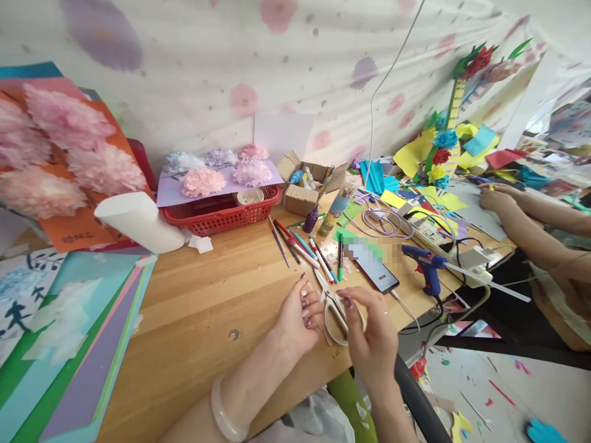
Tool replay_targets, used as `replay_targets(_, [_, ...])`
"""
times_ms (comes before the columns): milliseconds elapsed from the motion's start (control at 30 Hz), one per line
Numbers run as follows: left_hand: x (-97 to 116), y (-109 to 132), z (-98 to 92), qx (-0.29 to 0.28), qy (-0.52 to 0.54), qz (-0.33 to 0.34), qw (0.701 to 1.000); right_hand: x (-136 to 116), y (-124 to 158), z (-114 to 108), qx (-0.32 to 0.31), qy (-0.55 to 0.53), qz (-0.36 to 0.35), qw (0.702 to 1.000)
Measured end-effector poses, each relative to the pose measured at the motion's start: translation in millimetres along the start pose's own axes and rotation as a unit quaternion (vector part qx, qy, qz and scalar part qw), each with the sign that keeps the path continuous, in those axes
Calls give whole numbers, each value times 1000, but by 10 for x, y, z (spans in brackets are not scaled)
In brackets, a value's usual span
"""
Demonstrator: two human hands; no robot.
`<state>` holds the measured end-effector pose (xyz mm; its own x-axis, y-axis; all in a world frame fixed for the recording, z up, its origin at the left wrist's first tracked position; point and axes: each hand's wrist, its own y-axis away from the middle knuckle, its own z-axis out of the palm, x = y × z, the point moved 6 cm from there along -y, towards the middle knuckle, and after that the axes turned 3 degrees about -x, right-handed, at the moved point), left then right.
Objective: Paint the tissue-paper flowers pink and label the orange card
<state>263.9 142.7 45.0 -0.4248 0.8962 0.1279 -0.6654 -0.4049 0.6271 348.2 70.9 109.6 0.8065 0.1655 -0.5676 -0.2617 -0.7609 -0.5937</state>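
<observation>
My left hand (301,317) is palm up over the front of the table, its fingers curled in towards the palm and the thumb apart. Nothing shows in it. Close by on the right, my right hand (375,326) has thumb and index fingertips brought together; anything between them is too small to make out. White-handled scissors (329,295) lie on the wooden table (198,332) between my hands, partly covered by them. Just beyond are marker pens (302,248) and a phone (373,269) with a cable plugged in.
A blue glue gun (429,267) and a power strip (427,231) with cables are at right. A red basket (221,218) bears paper flowers (203,183). Coloured sheets (104,363) lie left. Another person's hands (501,200) rest at far right. A cardboard box (300,198) stands behind.
</observation>
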Motion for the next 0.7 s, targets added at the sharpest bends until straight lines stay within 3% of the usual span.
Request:
replay_targets(100, [153,86,-121,26,44,18,999,279,-56,17,-77,99,9,992])
replay_targets(200, [263,170,-252,40,74,36,996,500,-45,191,-173,171,-12,970])
replay_targets(300, [289,220,-378,45,99,43,993,632,14,363,-220,199,-9,955])
replay_targets(700, [316,396,-733,40,161,83,983,699,-1,604,-180,231,24,956])
